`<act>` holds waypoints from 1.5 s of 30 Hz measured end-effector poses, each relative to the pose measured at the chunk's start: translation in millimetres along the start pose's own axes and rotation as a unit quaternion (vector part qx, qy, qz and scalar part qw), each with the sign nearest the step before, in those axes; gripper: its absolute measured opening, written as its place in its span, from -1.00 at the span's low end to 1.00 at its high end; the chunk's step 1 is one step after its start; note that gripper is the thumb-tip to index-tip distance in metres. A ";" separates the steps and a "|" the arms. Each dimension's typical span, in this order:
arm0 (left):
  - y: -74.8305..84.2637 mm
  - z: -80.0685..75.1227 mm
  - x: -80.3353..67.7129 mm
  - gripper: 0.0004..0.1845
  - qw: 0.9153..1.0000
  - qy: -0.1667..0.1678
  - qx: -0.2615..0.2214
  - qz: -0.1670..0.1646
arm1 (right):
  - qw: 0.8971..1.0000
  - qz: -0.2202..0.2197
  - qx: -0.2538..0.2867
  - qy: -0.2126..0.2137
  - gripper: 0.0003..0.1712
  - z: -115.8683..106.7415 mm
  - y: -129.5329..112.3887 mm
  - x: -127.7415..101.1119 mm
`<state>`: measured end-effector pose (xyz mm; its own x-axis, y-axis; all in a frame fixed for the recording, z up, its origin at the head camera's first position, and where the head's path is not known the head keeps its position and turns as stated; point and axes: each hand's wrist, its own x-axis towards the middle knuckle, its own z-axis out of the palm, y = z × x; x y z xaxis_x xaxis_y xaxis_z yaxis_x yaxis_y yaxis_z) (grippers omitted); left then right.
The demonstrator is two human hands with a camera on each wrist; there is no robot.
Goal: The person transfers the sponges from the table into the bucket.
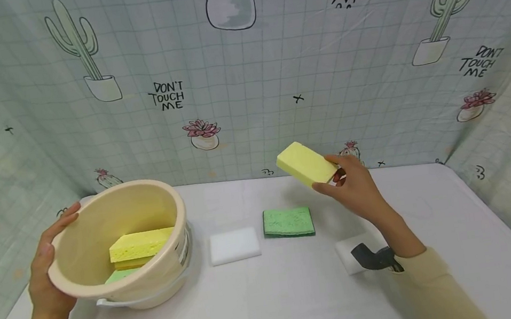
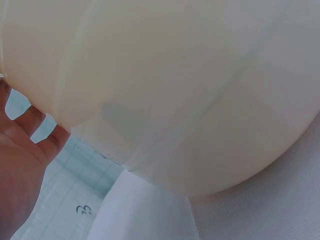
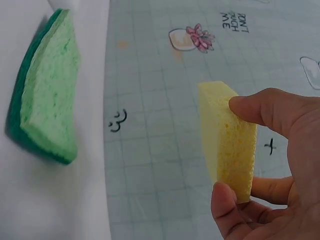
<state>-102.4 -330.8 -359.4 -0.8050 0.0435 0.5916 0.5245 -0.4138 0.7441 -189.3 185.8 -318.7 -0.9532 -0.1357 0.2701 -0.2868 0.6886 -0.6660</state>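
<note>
Tilted bucket (image 1: pixel 155 205) holds yellow, green sponges (image 1: pixel 139 245).

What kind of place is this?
Probably a staged tabletop set, not a real kitchen: a white-covered table, a cactus-print curtain as backdrop, and sponges laid out beside a cream bucket.

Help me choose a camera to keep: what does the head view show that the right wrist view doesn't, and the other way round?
Only the head view shows the left hand holding the tilted bucket by its rim, the sponges inside it, and two white sponges on the table. Only the right wrist view shows the yellow sponge's porous edge close up, with thumb and fingertips pinching it. Both show the right hand holding the yellow sponge in the air, the green sponge on the table, and the cactus-print backdrop.
</note>
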 end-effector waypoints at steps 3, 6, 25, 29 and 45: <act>0.7 0.9 0.2 -0.42 1.000 0.004 0.008 -0.002 | 1.000 -0.012 0.004 -0.001 -0.19 3.3 -9.7 3.6; 1.4 1.6 0.6 -0.42 1.000 0.007 0.021 -0.002 | 1.000 -0.021 0.011 -0.006 -0.20 7.1 -18.7 6.2; 3.0 3.4 0.2 -0.43 0.999 0.023 0.049 0.000 | 0.991 -0.106 0.073 -0.046 -0.26 38.1 -96.0 19.6; 3.0 2.7 0.3 -0.44 0.999 0.021 0.047 0.001 | 0.987 -0.117 0.090 -0.056 -0.28 47.0 -109.0 20.9; 2.7 1.0 0.1 -0.42 0.999 0.011 0.047 0.007 | 0.977 -0.165 0.090 -0.104 -0.30 68.9 -158.0 28.1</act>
<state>-100.8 -331.0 -357.0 -0.8035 0.0173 0.5951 0.5578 -0.3274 0.7627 -177.4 24.1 -253.8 -0.7992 -0.4845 0.3558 -0.5761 0.4483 -0.6835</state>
